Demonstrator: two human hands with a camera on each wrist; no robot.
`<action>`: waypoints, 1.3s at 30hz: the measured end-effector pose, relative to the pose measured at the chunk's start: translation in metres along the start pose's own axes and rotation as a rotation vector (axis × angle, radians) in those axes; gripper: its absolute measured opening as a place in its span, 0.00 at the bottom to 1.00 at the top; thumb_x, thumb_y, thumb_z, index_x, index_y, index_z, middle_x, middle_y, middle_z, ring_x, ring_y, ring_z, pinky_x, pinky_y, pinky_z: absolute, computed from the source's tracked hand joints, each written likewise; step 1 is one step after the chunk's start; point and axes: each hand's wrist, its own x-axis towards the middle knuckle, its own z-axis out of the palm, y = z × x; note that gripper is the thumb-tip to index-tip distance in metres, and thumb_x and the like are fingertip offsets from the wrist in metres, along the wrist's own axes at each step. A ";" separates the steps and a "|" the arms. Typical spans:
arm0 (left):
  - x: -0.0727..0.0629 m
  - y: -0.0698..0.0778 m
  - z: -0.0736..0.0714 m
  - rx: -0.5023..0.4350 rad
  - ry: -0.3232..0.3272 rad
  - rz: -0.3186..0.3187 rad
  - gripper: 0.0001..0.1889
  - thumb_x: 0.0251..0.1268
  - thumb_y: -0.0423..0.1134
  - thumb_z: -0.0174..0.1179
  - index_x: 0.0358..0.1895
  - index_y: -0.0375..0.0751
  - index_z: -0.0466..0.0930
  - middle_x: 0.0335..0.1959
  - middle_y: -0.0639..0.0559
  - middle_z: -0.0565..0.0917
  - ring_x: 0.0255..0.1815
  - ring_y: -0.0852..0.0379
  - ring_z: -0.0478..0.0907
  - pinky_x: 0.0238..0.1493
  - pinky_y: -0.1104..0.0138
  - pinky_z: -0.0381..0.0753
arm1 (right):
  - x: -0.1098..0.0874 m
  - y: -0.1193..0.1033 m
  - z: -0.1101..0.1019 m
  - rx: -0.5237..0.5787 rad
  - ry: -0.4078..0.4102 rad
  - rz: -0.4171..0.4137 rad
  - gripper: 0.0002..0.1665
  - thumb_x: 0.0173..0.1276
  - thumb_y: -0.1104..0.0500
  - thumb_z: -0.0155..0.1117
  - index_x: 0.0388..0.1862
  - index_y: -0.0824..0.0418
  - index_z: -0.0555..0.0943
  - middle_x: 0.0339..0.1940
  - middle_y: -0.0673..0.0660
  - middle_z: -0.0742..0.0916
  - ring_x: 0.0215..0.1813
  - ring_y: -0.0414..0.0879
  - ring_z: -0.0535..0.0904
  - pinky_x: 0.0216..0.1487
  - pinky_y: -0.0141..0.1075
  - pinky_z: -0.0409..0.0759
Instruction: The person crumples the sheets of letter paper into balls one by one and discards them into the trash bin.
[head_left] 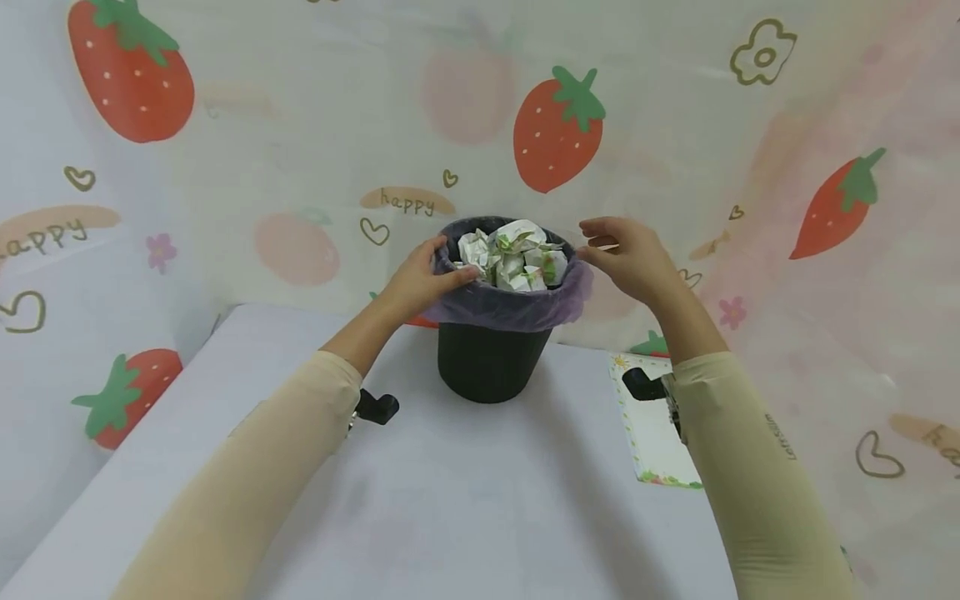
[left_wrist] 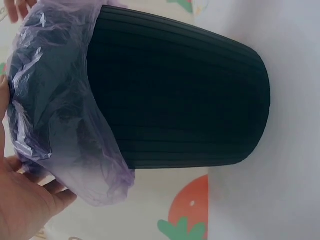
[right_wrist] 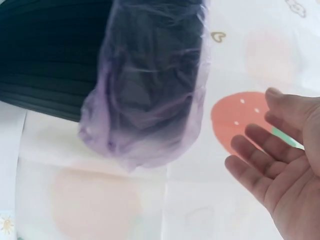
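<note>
A black ribbed trash can (head_left: 491,362) stands upright on the white table, lined with a translucent purple trash bag (head_left: 517,308) folded over its rim. Crumpled paper balls (head_left: 517,254) with green and red print fill it to the top. My left hand (head_left: 423,279) is at the left side of the rim, thumb stretched along the front and fingers spread by the bag (left_wrist: 65,95). On the other side, my right hand (head_left: 626,254) hovers just off the rim. In the right wrist view its loosely bent fingers (right_wrist: 260,170) stand apart from the bag, holding nothing.
A white sheet with a decorated border (head_left: 660,425) lies on the table (head_left: 465,500) at the right, partly under the right forearm. Close behind the can hangs a strawberry-print backdrop (head_left: 300,150), which also covers both sides.
</note>
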 end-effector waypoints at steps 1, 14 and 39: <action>0.000 -0.001 0.000 -0.007 0.002 0.002 0.54 0.62 0.67 0.66 0.83 0.43 0.51 0.83 0.43 0.56 0.84 0.46 0.50 0.82 0.51 0.54 | -0.005 0.001 0.000 -0.001 -0.002 0.003 0.28 0.76 0.54 0.65 0.72 0.59 0.75 0.68 0.61 0.81 0.66 0.59 0.79 0.66 0.53 0.78; -0.003 -0.005 0.000 0.001 0.052 0.097 0.48 0.68 0.62 0.64 0.82 0.40 0.53 0.83 0.37 0.52 0.84 0.42 0.47 0.82 0.48 0.51 | -0.063 0.032 -0.001 -0.037 0.031 -0.037 0.29 0.76 0.55 0.66 0.72 0.61 0.75 0.69 0.63 0.80 0.69 0.62 0.75 0.70 0.57 0.73; -0.056 0.042 0.017 -0.041 0.250 0.462 0.33 0.67 0.46 0.71 0.72 0.40 0.72 0.77 0.46 0.68 0.80 0.52 0.59 0.79 0.53 0.60 | -0.142 0.123 0.021 -0.075 0.110 0.056 0.29 0.71 0.54 0.71 0.68 0.61 0.78 0.63 0.64 0.82 0.63 0.65 0.79 0.66 0.63 0.74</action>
